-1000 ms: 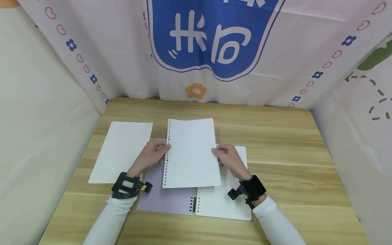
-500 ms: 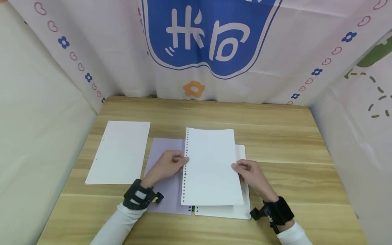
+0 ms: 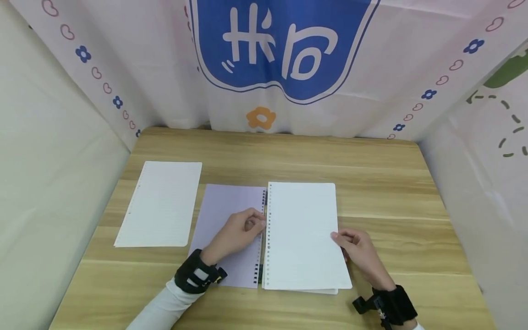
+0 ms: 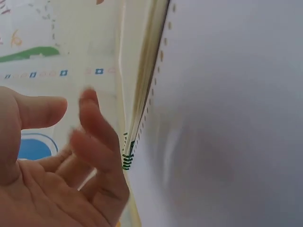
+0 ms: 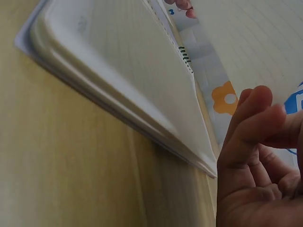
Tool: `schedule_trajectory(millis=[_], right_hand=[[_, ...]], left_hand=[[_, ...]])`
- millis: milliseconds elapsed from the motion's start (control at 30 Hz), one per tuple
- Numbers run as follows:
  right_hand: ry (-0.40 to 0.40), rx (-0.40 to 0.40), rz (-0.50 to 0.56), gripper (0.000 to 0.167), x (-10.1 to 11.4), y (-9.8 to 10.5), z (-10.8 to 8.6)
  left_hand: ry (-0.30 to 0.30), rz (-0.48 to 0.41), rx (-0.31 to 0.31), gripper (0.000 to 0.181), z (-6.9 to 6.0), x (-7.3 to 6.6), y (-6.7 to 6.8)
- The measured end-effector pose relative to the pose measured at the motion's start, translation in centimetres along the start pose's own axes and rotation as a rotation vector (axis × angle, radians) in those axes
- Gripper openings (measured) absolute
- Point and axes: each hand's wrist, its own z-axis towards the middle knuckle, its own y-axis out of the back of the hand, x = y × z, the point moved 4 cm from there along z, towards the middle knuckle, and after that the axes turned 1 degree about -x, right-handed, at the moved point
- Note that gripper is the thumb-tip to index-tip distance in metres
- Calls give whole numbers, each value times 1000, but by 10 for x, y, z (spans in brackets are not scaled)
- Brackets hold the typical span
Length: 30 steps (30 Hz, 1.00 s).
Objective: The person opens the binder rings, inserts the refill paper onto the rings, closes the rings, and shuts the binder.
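A loose sheet of paper (image 3: 303, 233) with punched holes down its left edge is over the right-hand pages of an open ring-bound notebook (image 3: 237, 197). My right hand (image 3: 360, 252) pinches the sheet's right edge between thumb and fingers. In the right wrist view, that sheet (image 5: 236, 38) is lifted above the notebook pages (image 5: 123, 61). My left hand (image 3: 239, 231) is over the purple left side, by the sheet's holed edge. Its thumb and fingers stand apart, holding nothing, in the left wrist view, where green rings (image 4: 127, 161) show past the fingers.
Another white lined sheet (image 3: 161, 206) lies left of the notebook on the wooden table (image 3: 392, 197). A white cloth with a blue emblem (image 3: 280, 50) hangs behind the table's back edge. Pale panels stand at both sides.
The holed sheet has moved right and toward me, from above the notebook's middle to its right-hand pages. My left hand has let go of its left edge; the right hand has moved along with it.
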Motion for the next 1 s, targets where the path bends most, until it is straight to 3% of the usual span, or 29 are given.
schedule_trajectory(millis=[200,433,1000], right_hand=[[-75,-55,32,30,-11,3,0],[-105,-66,50,29,-13,-1,0],[-116,-70,65,26,-18,-8,3]], left_hand=[[-63,163,-36,31,3,-5,-7],[-109,350,7,61,8,-7,-16],[-123,449,113,66,18,-3,-23]])
